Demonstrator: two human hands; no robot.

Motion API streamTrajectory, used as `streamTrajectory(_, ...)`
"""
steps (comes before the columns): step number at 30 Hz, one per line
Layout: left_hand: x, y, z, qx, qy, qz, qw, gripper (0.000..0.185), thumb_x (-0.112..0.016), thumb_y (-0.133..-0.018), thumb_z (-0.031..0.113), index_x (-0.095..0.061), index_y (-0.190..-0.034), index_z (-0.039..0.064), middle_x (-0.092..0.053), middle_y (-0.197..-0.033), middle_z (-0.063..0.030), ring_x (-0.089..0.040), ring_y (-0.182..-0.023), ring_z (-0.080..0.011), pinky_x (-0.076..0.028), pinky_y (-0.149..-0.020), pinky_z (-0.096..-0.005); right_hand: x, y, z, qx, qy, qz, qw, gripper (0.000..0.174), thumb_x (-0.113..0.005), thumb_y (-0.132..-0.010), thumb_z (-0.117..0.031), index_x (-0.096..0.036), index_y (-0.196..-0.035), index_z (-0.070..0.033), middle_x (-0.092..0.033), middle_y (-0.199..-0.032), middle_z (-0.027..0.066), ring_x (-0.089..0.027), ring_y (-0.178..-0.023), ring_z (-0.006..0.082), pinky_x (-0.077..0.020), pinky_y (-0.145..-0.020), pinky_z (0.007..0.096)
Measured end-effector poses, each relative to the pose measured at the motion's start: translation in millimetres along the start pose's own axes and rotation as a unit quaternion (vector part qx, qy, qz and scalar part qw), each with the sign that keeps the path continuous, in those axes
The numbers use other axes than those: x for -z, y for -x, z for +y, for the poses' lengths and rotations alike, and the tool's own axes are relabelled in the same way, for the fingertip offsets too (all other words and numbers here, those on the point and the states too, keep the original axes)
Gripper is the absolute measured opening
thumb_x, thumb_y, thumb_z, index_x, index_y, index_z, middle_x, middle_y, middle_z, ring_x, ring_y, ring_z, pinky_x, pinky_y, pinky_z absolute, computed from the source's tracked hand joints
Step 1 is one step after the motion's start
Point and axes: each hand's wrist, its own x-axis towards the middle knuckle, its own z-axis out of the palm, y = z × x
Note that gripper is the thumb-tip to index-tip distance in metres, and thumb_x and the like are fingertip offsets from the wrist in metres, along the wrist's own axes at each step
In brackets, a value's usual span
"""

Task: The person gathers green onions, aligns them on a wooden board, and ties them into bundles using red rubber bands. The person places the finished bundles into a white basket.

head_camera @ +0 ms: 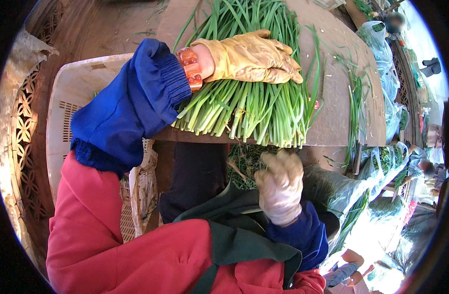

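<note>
A thick layer of green leafy stalks, perhaps garlic chives (246, 110), lies on a brown board (327, 125), their pale cut ends at the near edge. My left hand (253, 58), in a stained yellow glove, rests flat across the stalks with its fingers extended. Below the board's edge is my right hand (281, 183), in a whitish glove; it is blurred and its fingers are partly curled, so whether it holds anything is unclear. A thin bunch of loose green leaves (355, 106) lies at the board's right side.
A white plastic crate (57, 106) stands at the left, partly behind my sleeve. Green scraps (242, 165) lie below the board. Clear plastic bags (388, 73) with greens line the right side. Other people (421, 165) are at the right and lower right.
</note>
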Motion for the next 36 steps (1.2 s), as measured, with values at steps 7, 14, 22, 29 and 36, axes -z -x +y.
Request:
streamTrajectory(7,-4.5,-5.6,-1.5,-0.017,0.014,0.012,1.0,0.048,-0.04,-0.101,0.057,-0.061,-0.136,0.03,-0.053,-0.147,0.0004,-0.034,-0.145,-0.0267,-0.009,-0.118,-0.0591,13.4,43.9,-6.7,-0.026,-0.129,-0.28,0.951,0.013,-0.067,-0.079,-0.017,-0.065,-0.09,-0.011,-0.068,-0.092,0.0072,-0.066,-0.076,0.0281,-0.0536,-0.066,0.0407)
streamTrajectory(14,-7.9,-11.0,-4.3,-0.024,0.011,0.008,1.0,0.048,-0.039,-0.102,0.057,-0.06,-0.137,0.031,-0.053,-0.147,0.0017,-0.034,-0.145,-0.0254,-0.01,-0.118,-0.0565,2.2,-24.1,-14.9,-0.317,-0.163,-0.228,0.906,0.077,-0.083,-0.074,-0.046,-0.053,-0.13,-0.002,-0.067,-0.08,0.0157,-0.067,-0.068,0.0315,-0.0551,-0.061,0.0382)
streamTrajectory(22,2.1,2.5,-1.8,-0.006,-0.013,0.021,1.0,0.047,-0.04,-0.101,0.057,-0.06,-0.136,0.032,-0.052,-0.147,0.0028,-0.035,-0.144,-0.0253,-0.011,-0.119,-0.0549,-72.9,13.2,-13.6,-0.141,-0.161,-0.212,0.954,0.028,-0.061,-0.091,-0.034,-0.059,-0.075,-0.011,-0.061,-0.065,0.0117,-0.063,-0.062,0.0334,-0.0501,-0.053,0.0451)
streamTrajectory(29,-2.0,-0.4,0.4,0.0,-0.01,0.024,1.0,0.047,-0.04,-0.102,0.055,-0.061,-0.135,0.03,-0.053,-0.146,0.001,-0.036,-0.143,-0.025,-0.012,-0.119,-0.0549,0.7,38.4,14.3,-0.343,-0.193,-0.351,0.849,0.025,-0.071,-0.086,-0.02,-0.068,-0.105,-0.004,-0.068,-0.084,0.011,-0.065,-0.072,0.024,-0.0541,-0.068,0.0364)
streamTrajectory(36,1.0,-4.0,4.2,-0.007,-0.025,0.011,1.0,0.046,-0.038,-0.103,0.053,-0.06,-0.137,0.03,-0.052,-0.147,0.0004,-0.035,-0.144,-0.0242,-0.01,-0.12,-0.0522,5.1,-37.0,-4.8,-0.534,-0.506,-0.021,0.677,0.013,-0.066,-0.092,-0.012,-0.07,-0.093,0.0,-0.059,-0.065,0.0,-0.046,-0.057,0.0051,-0.0372,-0.052,0.024)
